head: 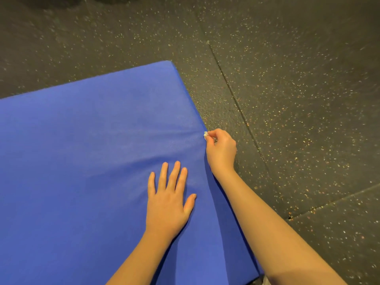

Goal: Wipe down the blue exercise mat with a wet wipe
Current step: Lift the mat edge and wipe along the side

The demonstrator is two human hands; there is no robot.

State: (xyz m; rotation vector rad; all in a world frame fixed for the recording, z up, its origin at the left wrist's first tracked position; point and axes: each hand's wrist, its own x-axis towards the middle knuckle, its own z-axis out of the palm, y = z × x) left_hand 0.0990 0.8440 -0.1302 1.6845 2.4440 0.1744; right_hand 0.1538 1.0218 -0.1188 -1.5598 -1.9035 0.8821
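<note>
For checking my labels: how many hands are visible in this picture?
2. The left hand lies flat on the blue mat; the right hand, at the mat's right edge, pinches a small white wipe.

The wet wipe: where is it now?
In the head view the wet wipe is pinched in the right hand, at the right edge of the blue mat, beyond the flat left hand.

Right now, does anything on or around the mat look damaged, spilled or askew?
No spill or tear visible. Only oddity: the blue mat puckers into creases toward its right edge, where the right hand pinches a tightly wadded wet wipe. The left hand lies flat on it.
</note>
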